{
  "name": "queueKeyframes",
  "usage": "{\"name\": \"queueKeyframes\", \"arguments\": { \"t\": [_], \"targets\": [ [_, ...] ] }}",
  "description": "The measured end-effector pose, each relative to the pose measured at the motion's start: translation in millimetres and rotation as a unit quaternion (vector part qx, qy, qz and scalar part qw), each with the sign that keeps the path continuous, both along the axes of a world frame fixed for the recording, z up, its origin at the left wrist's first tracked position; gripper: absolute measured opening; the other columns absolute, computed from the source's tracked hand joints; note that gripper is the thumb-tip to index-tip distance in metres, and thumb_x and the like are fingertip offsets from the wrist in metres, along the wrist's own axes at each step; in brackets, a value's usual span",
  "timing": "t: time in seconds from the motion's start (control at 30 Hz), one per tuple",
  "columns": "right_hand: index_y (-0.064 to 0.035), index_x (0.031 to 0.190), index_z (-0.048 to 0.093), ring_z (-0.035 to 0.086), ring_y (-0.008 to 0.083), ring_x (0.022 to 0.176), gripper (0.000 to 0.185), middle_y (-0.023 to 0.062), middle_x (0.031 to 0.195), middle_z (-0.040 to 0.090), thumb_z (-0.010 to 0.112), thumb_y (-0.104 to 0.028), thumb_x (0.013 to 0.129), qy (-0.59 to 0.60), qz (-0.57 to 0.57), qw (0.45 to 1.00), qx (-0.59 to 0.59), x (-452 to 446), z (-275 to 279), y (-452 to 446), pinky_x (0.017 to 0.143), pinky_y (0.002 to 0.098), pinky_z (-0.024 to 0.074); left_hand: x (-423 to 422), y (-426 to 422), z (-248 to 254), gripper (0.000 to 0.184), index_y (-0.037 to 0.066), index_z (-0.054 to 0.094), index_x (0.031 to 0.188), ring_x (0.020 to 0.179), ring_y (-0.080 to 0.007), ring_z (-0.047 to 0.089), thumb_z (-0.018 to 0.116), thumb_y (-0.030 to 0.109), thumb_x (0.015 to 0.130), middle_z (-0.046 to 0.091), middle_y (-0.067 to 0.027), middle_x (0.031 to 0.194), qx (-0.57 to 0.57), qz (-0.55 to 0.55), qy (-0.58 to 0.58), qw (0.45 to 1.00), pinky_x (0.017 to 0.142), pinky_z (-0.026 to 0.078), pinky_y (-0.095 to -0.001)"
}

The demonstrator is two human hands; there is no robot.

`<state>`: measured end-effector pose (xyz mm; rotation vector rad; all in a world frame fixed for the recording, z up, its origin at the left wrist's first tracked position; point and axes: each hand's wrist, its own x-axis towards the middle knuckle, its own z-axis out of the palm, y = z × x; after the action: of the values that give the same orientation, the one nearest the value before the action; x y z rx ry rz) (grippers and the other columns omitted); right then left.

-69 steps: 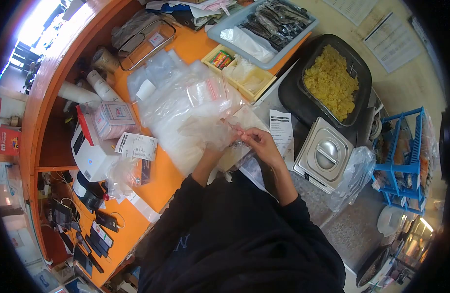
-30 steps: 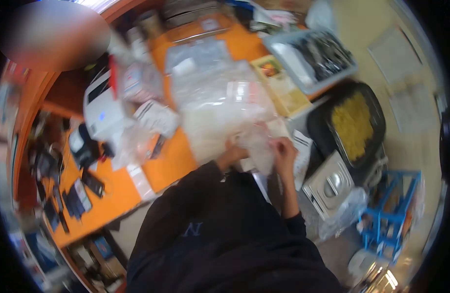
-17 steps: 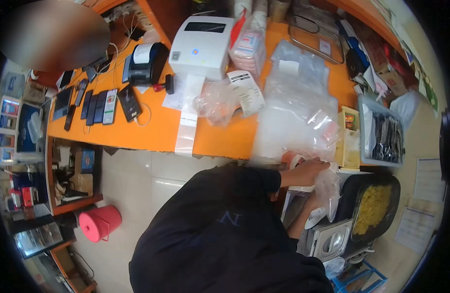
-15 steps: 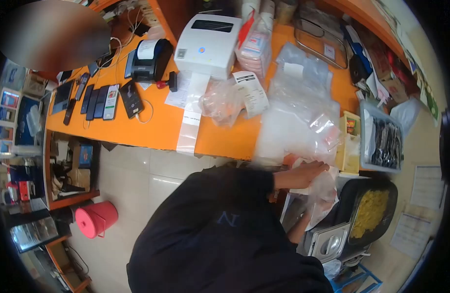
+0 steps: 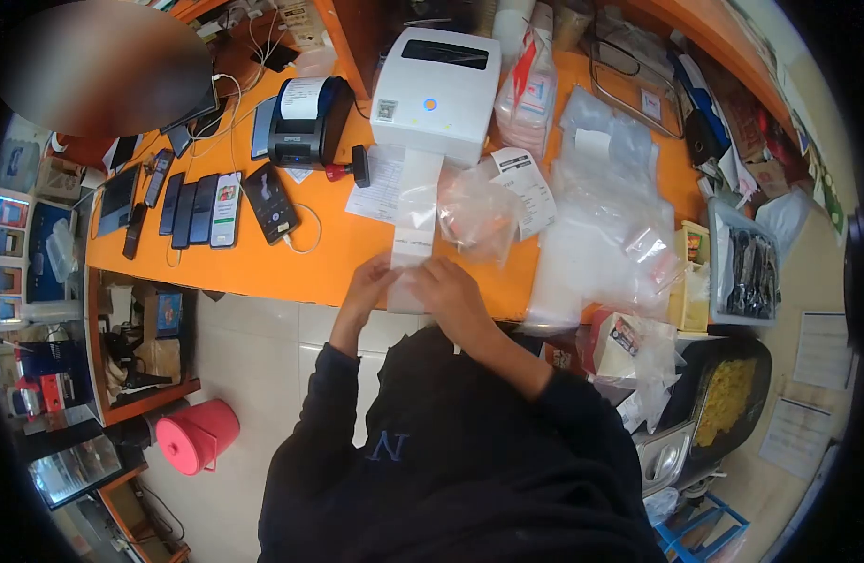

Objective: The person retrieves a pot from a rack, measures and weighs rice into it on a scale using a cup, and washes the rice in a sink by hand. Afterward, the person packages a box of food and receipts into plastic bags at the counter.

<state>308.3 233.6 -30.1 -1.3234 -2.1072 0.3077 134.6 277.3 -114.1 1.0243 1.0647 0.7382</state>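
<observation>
A white label printer (image 5: 436, 84) on the orange counter feeds out a label strip (image 5: 417, 202) that hangs toward the front edge. My left hand (image 5: 368, 289) pinches the left side of this strip near its lower end. From the other side, my right hand (image 5: 451, 296) has its fingers closed on the same strip, just below a line of print. A clear plastic bag (image 5: 474, 216) and a printed receipt (image 5: 526, 192) lie right of the strip. Farther right, a red and white food package (image 5: 619, 342) sits in a clear bag at the counter's edge.
Several phones (image 5: 199, 208) and a black receipt printer (image 5: 305, 127) occupy the counter's left part. Clear plastic bags (image 5: 596, 235) are stacked at right, beside a yellow bin (image 5: 692, 281). A pink bucket (image 5: 197, 436) stands on the floor. Another person's blurred head (image 5: 103, 66) is upper left.
Both hands have left the bagged package at the right and come to the label strip, gripping it. The package now rests at the counter's edge. My view has shifted slightly.
</observation>
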Motion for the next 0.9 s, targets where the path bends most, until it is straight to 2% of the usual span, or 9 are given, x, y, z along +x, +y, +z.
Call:
{"name": "queueKeyframes", "arguments": {
  "t": [0.2, 0.3, 0.5, 0.6, 0.67, 0.7, 0.77, 0.83, 0.9],
  "targets": [
    [-0.0023, 0.083, 0.055, 0.052, 0.0237, 0.083, 0.016, 0.0099, 0.077, 0.051, 0.057, -0.008, 0.069, -0.038, -0.076, 0.996, 0.014, -24.5, -30.0, 41.6, 0.069, 0.0332, 0.0448, 8.7, -5.7, 5.9, 0.022, 0.004, 0.056, 0.104, 0.081, -0.0064, 0.053, 0.058, 0.004, 0.082, 0.060, -0.0004, 0.090, 0.049, 0.052, -0.046, 0.996, 0.073, 0.042, -0.0211],
    [-0.0036, 0.082, 0.057, 0.052, 0.0233, 0.083, 0.014, 0.0088, 0.078, 0.053, 0.055, -0.009, 0.069, -0.118, -0.011, 0.993, -0.003, -17.5, -30.3, 43.1, 0.073, 0.0333, 0.0441, 7.7, -4.5, -1.8, 0.022, 0.004, 0.055, 0.104, 0.082, -0.0069, 0.053, 0.058, 0.002, 0.082, 0.058, 0.0005, 0.088, 0.044, 0.034, -0.047, 0.997, 0.075, 0.042, -0.0212],
    [-0.0025, 0.081, 0.059, 0.056, 0.0249, 0.076, 0.005, 0.0110, 0.078, 0.058, 0.057, -0.005, 0.077, 0.064, -0.051, 0.996, -0.028, -12.9, -12.0, 67.3, 0.070, 0.0336, 0.0449, 3.3, 3.8, 3.6, 0.029, 0.003, 0.050, 0.107, 0.088, -0.0103, 0.052, 0.058, 0.000, 0.080, 0.054, -0.0041, 0.097, 0.108, 0.022, -0.096, 0.989, 0.075, 0.043, -0.0229],
    [-0.0006, 0.079, 0.058, 0.057, 0.0245, 0.072, 0.004, 0.0116, 0.077, 0.058, 0.058, -0.001, 0.076, 0.199, -0.134, 0.971, -0.022, -14.3, 32.3, 48.5, 0.064, 0.0322, 0.0460, -9.3, -1.8, 12.8, 0.028, 0.002, 0.049, 0.106, 0.090, -0.0134, 0.051, 0.059, 0.003, 0.080, 0.053, -0.0053, 0.098, 0.172, 0.069, 0.000, 0.983, 0.079, 0.041, -0.0268],
    [-0.0006, 0.079, 0.058, 0.057, 0.0239, 0.070, 0.005, 0.0108, 0.076, 0.058, 0.059, 0.000, 0.075, 0.236, -0.160, 0.957, 0.053, -11.0, 53.7, 33.2, 0.063, 0.0321, 0.0459, -11.0, -13.1, 48.8, 0.026, 0.005, 0.048, 0.105, 0.089, -0.0142, 0.051, 0.059, 0.009, 0.082, 0.052, -0.0044, 0.098, 0.343, 0.150, 0.269, 0.887, 0.081, 0.038, -0.0279],
    [-0.0056, 0.088, 0.062, 0.056, 0.0214, 0.072, 0.016, 0.0073, 0.084, 0.058, 0.062, -0.005, 0.073, 0.161, -0.119, 0.965, 0.171, -5.1, 62.1, 23.8, 0.061, 0.0313, 0.0459, -10.8, -21.2, 69.4, 0.025, 0.006, 0.048, 0.104, 0.088, -0.0145, 0.051, 0.059, 0.012, 0.083, 0.052, -0.0039, 0.099, 0.421, 0.181, 0.389, 0.799, 0.082, 0.037, -0.0285],
    [-0.0107, 0.095, 0.064, 0.056, 0.0185, 0.074, 0.025, 0.0040, 0.086, 0.058, 0.062, -0.008, 0.069, 0.078, -0.079, 0.961, 0.254, 2.8, 67.0, -2.7, 0.065, 0.0312, 0.0451, -10.7, -36.5, 92.4, 0.022, 0.005, 0.048, 0.103, 0.090, -0.0166, 0.051, 0.053, 0.018, 0.086, 0.053, -0.0051, 0.097, 0.216, 0.126, 0.040, 0.968, 0.083, 0.036, -0.0301],
    [-0.0154, 0.100, 0.064, 0.055, 0.0162, 0.078, 0.033, 0.0014, 0.088, 0.057, 0.062, -0.011, 0.067, 0.009, -0.069, 0.959, 0.275, 13.3, 57.7, -34.4, 0.069, 0.0314, 0.0438, 4.1, -51.4, 120.2, 0.021, 0.004, 0.049, 0.098, 0.090, -0.0143, 0.050, 0.043, 0.023, 0.091, 0.054, -0.0045, 0.093, -0.004, 0.009, -0.250, 0.968, 0.081, 0.035, -0.0276],
    [-0.0198, 0.103, 0.064, 0.054, 0.0143, 0.082, 0.038, -0.0005, 0.091, 0.056, 0.060, -0.015, 0.066, -0.036, -0.086, 0.966, 0.240, 21.9, 42.0, -61.8, 0.073, 0.0318, 0.0420, 25.7, -61.6, 122.2, 0.018, 0.004, 0.050, 0.097, 0.088, -0.0120, 0.050, 0.044, 0.019, 0.090, 0.055, -0.0035, 0.091, -0.015, -0.051, -0.200, 0.978, 0.080, 0.036, -0.0262]
  ]
}}
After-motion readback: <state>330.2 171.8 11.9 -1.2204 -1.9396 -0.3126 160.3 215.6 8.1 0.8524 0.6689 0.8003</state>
